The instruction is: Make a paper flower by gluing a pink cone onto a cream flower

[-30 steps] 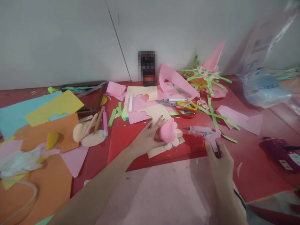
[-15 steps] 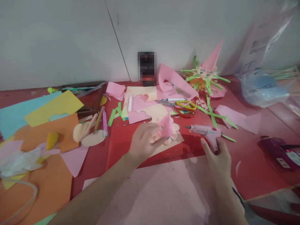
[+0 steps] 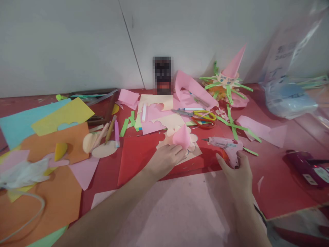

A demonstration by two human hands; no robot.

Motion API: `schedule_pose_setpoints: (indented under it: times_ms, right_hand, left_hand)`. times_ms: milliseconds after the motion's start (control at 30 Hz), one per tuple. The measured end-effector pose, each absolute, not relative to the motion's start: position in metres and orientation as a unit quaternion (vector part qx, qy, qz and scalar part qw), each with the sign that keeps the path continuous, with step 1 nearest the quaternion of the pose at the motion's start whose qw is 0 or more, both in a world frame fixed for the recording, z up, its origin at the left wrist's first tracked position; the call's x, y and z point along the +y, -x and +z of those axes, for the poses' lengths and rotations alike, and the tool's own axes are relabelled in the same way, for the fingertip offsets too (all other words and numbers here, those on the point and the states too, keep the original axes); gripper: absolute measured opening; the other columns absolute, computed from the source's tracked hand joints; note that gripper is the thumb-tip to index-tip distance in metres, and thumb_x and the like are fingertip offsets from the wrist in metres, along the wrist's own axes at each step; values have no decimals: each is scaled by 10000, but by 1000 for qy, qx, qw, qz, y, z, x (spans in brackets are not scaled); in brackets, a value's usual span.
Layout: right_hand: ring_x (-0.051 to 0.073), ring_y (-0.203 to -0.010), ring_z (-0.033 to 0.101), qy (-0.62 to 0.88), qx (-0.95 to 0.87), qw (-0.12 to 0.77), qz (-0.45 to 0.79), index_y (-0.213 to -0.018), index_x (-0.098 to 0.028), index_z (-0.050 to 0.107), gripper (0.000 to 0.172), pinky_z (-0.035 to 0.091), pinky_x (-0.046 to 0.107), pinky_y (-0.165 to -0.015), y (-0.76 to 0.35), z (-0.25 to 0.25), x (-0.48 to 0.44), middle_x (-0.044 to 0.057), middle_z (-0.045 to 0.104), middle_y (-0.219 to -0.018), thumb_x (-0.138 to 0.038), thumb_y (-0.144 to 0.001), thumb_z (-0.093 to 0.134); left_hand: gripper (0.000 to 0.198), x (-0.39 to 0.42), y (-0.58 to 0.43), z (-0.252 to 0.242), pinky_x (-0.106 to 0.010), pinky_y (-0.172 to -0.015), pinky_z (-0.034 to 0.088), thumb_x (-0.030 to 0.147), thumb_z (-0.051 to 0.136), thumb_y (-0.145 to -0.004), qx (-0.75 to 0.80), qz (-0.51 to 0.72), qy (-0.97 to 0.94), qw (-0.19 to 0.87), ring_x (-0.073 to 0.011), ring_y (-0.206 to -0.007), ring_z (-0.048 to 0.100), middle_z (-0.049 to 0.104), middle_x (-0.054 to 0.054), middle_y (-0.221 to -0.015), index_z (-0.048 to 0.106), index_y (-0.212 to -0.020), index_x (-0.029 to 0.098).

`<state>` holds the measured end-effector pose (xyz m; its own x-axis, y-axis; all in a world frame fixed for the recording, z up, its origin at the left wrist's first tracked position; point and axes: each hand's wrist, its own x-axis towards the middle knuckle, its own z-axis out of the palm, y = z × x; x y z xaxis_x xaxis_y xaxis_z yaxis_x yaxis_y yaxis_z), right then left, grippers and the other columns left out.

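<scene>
I see a red surface (image 3: 277, 192) littered with paper, a red sheet (image 3: 138, 154) in the middle under my hands. My left hand (image 3: 167, 159) rests on the cream cutout (image 3: 191, 152), fingers (image 3: 180, 149) pinching the base of the pink cone (image 3: 182, 136). My right hand (image 3: 238, 175) has its fingers curled around the handle of the glue gun (image 3: 227, 145), just right of the cone.

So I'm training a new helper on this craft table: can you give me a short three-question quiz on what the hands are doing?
1. True or false: the left hand holds the scissors.
2. What does the right hand have in its grip?
3. The pink paper cone sits: A) on a cream flower cutout, B) on blue paper, C) beside the wall.

Key: 1 false; 2 the pink glue gun; 3 A.
</scene>
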<state>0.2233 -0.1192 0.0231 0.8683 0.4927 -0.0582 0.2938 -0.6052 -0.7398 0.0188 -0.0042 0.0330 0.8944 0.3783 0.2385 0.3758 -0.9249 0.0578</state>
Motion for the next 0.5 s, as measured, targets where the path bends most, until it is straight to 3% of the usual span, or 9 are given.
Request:
schedule_pose_setpoints:
  times_ms: [200,367,500]
  right_hand:
    - [171,-762,538,860,-245,433,110,-1114,-171,489,720,421,278,-673,-221,17,-127,65,573,-962,-557,-536,673]
    - [167,-701,550,871,-294,380,101,-996,-179,551,587,435,272,-634,-212,19,-141,41,597,-841,-561,-560,644]
    - [180,-721,561,862,-360,354,55,-994,-176,547,515,436,283,-651,-205,21,-144,57,601,-852,-542,-637,599]
  left_hand:
    - [264,-4,-17,34,-281,-689,426,146,310,-905,211,144,-966,27,-140,-784,594,637,-22,-825,565,-965,173]
    - [285,-2,-17,37,-247,-588,405,207,315,-911,265,149,-952,45,-133,-780,602,655,-17,-822,590,-843,180]
    - [282,-1,-17,36,-241,-558,380,224,319,-912,270,148,-950,50,-131,-786,604,663,-13,-852,592,-855,183]
